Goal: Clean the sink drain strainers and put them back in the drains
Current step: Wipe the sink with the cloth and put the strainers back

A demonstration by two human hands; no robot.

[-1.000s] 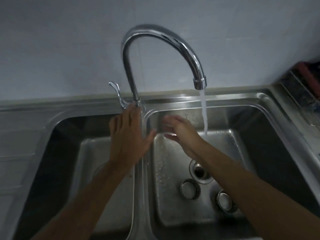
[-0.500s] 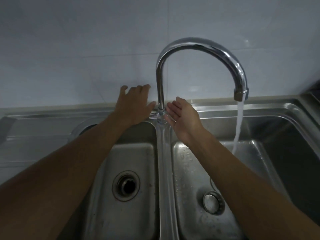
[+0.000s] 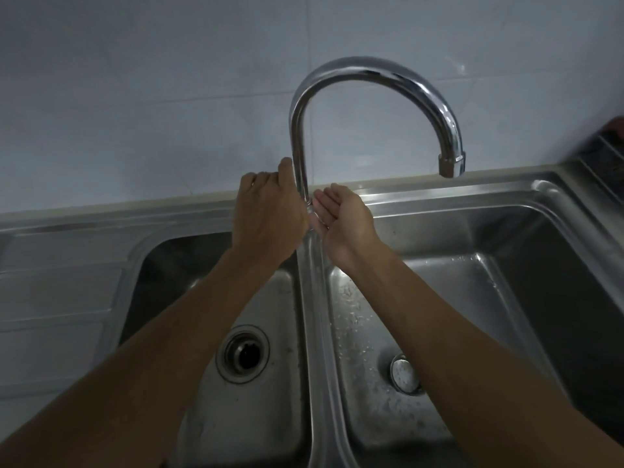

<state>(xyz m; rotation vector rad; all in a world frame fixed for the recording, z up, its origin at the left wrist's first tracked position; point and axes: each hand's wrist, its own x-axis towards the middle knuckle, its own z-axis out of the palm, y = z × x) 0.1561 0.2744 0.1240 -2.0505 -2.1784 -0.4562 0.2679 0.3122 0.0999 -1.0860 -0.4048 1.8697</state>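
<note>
Fingers (image 3: 258, 180) of the left hand (image 3: 266, 214) curl downward just left of the faucet (image 3: 371, 67) stem, above centre of the frame; the thumb (image 3: 286, 165) lies against the stem. What the curled fingers enclose is hidden behind the hand itself and cannot be told. Fingers (image 3: 327, 199) of the right hand (image 3: 342, 219) are spread and only slightly bent, with the palm turned toward the stem from the right, holding nothing; whether the fingertips touch the faucet base cannot be told. The two hands flank the stem, close together, over the rear end of the divider (image 3: 319, 332) between the two basins. The forearms run from the lower corners of the frame up to the centre.

The faucet arches to the right, its spout mouth (image 3: 451, 165) over the rear of the right basin (image 3: 472, 282), whose floor carries water droplets. One strainer (image 3: 403, 373), a round metal cap, sits on the floor of the right basin, lower right of centre, partly hidden by the right forearm; whether it is seated in a drain or lies beside one cannot be told. The left basin (image 3: 266, 417) shows an open drain (image 3: 243, 354), a dark hole within a metal ring, lower centre-left.

A ridged drainboard (image 3: 50, 298) fills the left edge, and a pale tiled wall (image 3: 135, 96) the upper half. A dark object (image 3: 607, 143), too dim to identify, sits at the right edge.
</note>
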